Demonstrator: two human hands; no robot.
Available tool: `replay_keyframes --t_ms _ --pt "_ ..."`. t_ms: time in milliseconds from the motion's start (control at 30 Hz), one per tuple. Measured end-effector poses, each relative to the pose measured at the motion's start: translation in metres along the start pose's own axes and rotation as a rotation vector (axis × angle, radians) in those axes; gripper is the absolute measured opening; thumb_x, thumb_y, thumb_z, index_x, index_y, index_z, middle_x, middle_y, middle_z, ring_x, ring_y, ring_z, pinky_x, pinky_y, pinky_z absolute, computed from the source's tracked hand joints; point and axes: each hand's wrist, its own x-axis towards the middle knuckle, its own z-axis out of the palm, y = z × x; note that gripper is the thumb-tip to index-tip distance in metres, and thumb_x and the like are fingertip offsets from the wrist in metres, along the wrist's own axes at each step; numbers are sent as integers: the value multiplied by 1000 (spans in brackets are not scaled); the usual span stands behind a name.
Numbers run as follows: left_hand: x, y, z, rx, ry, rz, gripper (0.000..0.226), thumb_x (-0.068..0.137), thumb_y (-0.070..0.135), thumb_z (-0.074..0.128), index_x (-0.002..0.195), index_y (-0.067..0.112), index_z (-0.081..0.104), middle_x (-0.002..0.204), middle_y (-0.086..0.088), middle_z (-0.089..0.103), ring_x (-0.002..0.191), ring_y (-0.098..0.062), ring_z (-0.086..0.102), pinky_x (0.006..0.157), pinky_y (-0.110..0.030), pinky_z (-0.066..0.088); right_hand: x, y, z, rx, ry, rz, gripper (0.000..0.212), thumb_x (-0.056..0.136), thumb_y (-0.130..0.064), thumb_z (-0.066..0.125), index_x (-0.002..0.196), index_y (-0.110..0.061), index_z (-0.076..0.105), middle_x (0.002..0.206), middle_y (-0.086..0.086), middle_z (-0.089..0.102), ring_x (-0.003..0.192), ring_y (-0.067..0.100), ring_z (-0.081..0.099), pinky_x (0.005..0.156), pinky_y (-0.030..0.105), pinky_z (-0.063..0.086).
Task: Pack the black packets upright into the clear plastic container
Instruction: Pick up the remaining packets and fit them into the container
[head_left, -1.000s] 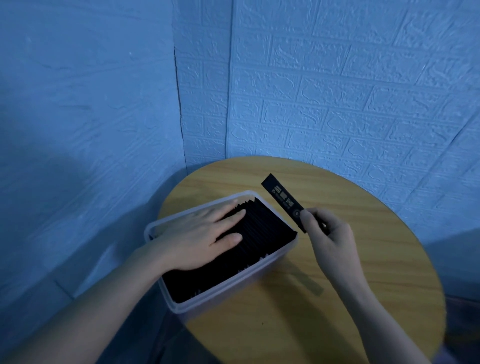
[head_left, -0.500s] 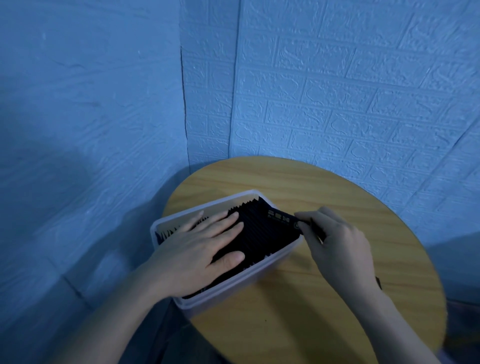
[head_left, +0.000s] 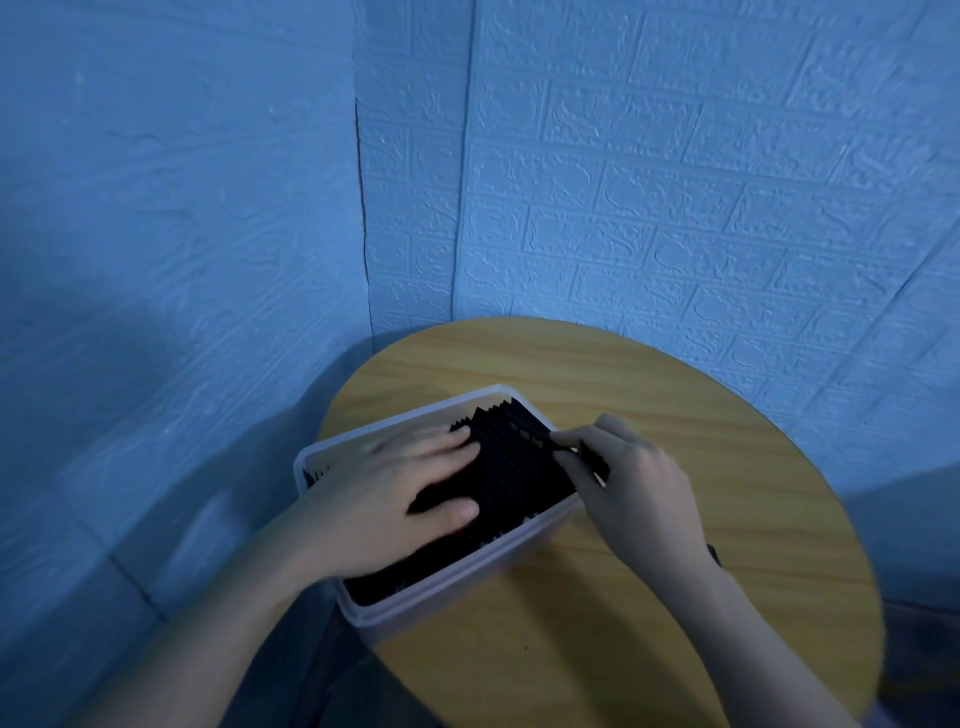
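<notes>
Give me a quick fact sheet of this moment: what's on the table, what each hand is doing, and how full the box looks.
surface: round wooden table against a blue brick-pattern wall
container: clear plastic container at the table's left edge
contents: row of black packets standing on edge, filling most of it
left hand: flat on the packets, fingers straight
right hand: pinching one black packet at the container's right rim
progress: that packet is not yet seated in the row
</notes>
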Motion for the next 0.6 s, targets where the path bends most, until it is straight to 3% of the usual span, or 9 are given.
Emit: replay_keyframes --t_ms 100,167,233,300,400,467,600 --pt "29 -7 -9 -261 202 -96 59 91 59 43 141 29 49 145 14 48 133 -5 44 112 -33 35 -5 2 -1 68 35 116 10 90 -19 67 97 -22 73 76 -14 53 51 6 47 41 19 31" --pt "53 -4 -14 -292 181 -200 41 99 34 52 138 21 54 137 6 57 126 -11 53 108 -32 40 -9 3 -1 81 101 144 11 90 -18 67 97 -23 73 76 -15 52 56 9 50 42 20 34" --pt "72 -1 -8 -222 45 -276 40 101 29 50 138 18 53 137 -1 58 125 -18 54 106 -34 41 -14 6 -2 88 169 175 10 89 -17 67 96 -22 73 74 -16 50 66 12 51 41 21 34" --pt "82 4 -4 -144 -65 -333 39 101 37 47 131 16 59 130 -5 62 116 -23 59 99 -38 46 -19 10 -5 95 200 209 9 89 -16 67 95 -20 73 74 -16 48 68 12 49 41 23 34" --pt "85 7 0 -228 -74 -360 38 96 48 52 115 18 66 110 -2 69 98 -19 65 90 -36 51 -23 18 -9 121 163 231 9 90 -19 66 95 -20 74 72 -18 47 69 7 51 42 21 32" --pt "83 6 3 -339 -34 -338 38 92 45 61 123 23 63 123 3 65 109 -16 62 97 -32 47 -25 22 -10 151 136 230 10 90 -20 66 96 -21 73 72 -19 48 69 2 52 44 20 32" --pt "83 3 6 -525 30 -364 69 84 36 74 144 17 43 144 -3 50 131 -16 48 111 -32 36 -25 25 -9 189 130 229 10 90 -20 66 97 -22 73 75 -19 52 71 3 53 48 25 38"
